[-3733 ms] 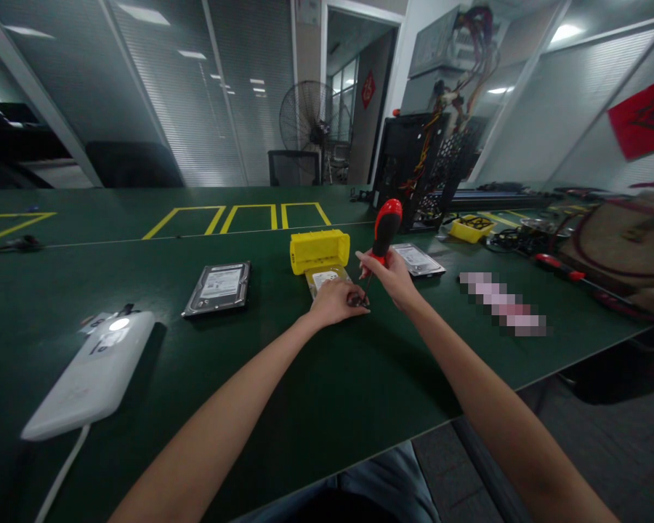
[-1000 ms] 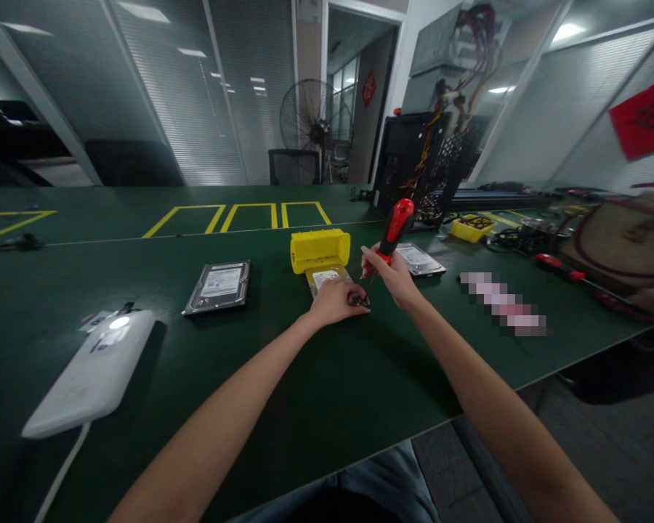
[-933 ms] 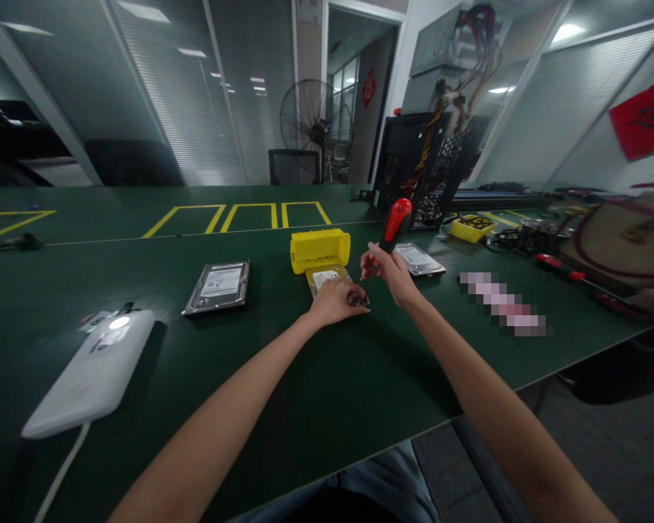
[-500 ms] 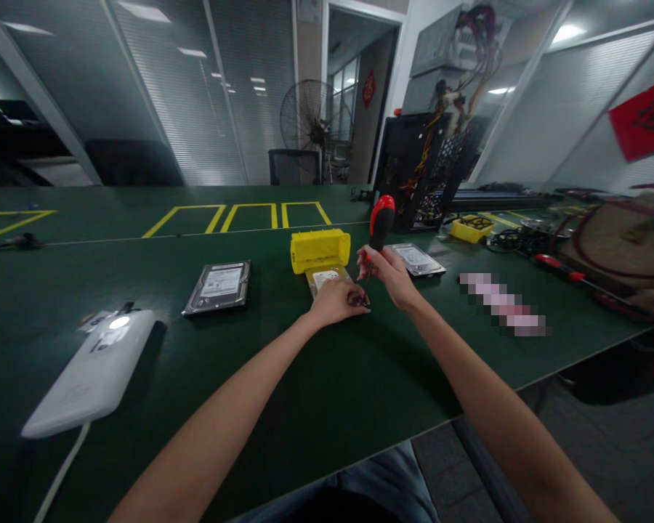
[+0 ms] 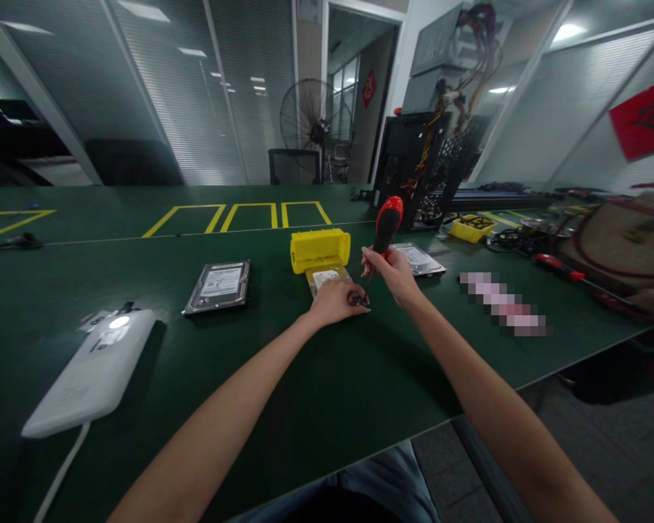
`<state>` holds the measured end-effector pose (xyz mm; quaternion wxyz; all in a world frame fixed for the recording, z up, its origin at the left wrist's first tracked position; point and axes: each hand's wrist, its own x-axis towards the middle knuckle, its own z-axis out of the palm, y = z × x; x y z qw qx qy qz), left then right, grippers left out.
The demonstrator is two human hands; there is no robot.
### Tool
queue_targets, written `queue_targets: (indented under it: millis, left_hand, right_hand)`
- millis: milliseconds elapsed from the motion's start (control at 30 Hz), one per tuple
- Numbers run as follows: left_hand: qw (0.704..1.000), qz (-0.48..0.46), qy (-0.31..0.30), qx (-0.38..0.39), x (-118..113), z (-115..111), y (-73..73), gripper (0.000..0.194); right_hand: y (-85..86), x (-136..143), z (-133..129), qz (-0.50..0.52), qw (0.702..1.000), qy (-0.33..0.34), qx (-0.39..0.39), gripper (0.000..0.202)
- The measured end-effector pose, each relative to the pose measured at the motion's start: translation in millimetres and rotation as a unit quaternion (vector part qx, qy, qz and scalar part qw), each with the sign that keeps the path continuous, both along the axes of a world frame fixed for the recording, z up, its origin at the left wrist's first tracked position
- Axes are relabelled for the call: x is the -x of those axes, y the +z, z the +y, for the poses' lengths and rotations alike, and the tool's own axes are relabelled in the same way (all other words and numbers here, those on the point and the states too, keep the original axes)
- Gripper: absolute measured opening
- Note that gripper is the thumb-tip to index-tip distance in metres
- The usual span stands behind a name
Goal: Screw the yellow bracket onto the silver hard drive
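My right hand (image 5: 397, 274) is closed round a red-and-black screwdriver (image 5: 388, 224). The handle points up and leans to the right, while the thin shaft runs down towards my left fingers. My left hand (image 5: 333, 301) pinches a small dark metal part (image 5: 354, 298) at the screwdriver's tip; its exact kind is too small to make out. Just behind that hand lies a hard drive (image 5: 323, 276), partly covered by my hand. A yellow plastic bin (image 5: 320, 252) stands behind this drive. Another hard drive (image 5: 422, 261) lies beyond my right hand.
Off to the left are a third hard drive (image 5: 218, 285) and a white device (image 5: 90, 381) with a cable. An open computer case (image 5: 408, 160) stands at the back right. Near it are a smaller yellow bin (image 5: 471, 229), dark cables (image 5: 509, 240) and a pixelated strip (image 5: 501, 303).
The screwdriver's handle has tipped further to the right, and my right hand has shifted slightly right with it. My left hand stays in place.
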<state>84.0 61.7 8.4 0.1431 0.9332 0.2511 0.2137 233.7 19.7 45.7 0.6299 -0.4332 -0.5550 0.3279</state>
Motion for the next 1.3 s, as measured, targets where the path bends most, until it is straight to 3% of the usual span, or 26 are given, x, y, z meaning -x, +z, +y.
queue_targets:
  millis: [467, 667, 833, 1300]
  left_hand:
    - [1.000, -0.001, 0.007, 0.009, -0.5, -0.3, 0.6, 0.022]
    - [1.000, -0.007, -0.006, 0.002, 0.1, 0.2, -0.4, 0.020]
    - [1.000, -0.003, -0.003, 0.012, 0.3, -1.2, 1.5, 0.018]
    - [1.000, -0.006, -0.003, 0.010, 0.6, -1.5, 0.9, 0.019]
  right_hand:
    - [1.0, 2.8, -1.0, 0.040, 0.999, 0.036, 0.000, 0.034]
    - [1.8, 1.4, -1.7, 0.011, 0.997, 0.065, 0.030, 0.034]
    - [3.1, -0.4, -3.2, 0.051, 0.992, 0.099, 0.050, 0.032]
    - [4.3, 2.0, -4.8, -0.001, 0.996, 0.082, 0.027, 0.026]
